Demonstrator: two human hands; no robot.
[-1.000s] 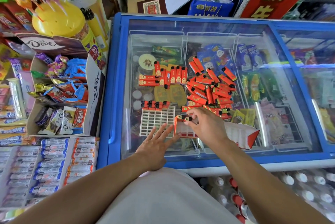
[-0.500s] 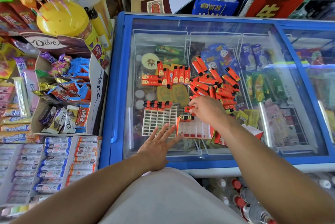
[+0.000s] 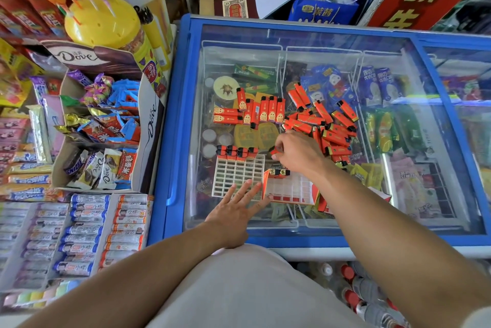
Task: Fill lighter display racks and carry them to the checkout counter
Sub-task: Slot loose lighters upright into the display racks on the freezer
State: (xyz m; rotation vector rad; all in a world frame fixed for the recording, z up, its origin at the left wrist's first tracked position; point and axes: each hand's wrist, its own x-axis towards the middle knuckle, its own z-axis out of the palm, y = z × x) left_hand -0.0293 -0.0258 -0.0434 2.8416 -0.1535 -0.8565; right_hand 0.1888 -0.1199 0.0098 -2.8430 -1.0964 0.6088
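Two lighter racks lie on the freezer's glass lid (image 3: 313, 43). The white grid rack (image 3: 236, 174) carries a row of several red lighters along its far edge. To its right, the red-edged rack (image 3: 289, 189) has two lighters at its far left corner. A heap of loose red lighters (image 3: 329, 125) lies beyond, with a neat row (image 3: 261, 112) to the left of it. My right hand (image 3: 297, 152) is closed on a red lighter (image 3: 275, 152) just above the red-edged rack. My left hand (image 3: 236, 210) rests flat, fingers spread, on the near edge of the white rack.
A Dove chocolate display box (image 3: 106, 125) and trays of candy rolls (image 3: 87, 234) stand to the left of the freezer. A yellow lollipop tub (image 3: 103, 22) sits behind them. Bottles with red caps (image 3: 356, 295) stand on the floor at lower right.
My right hand left the red-edged rack, reached up to the loose heap and closed on a lighter. My left hand stayed flat on the white rack.
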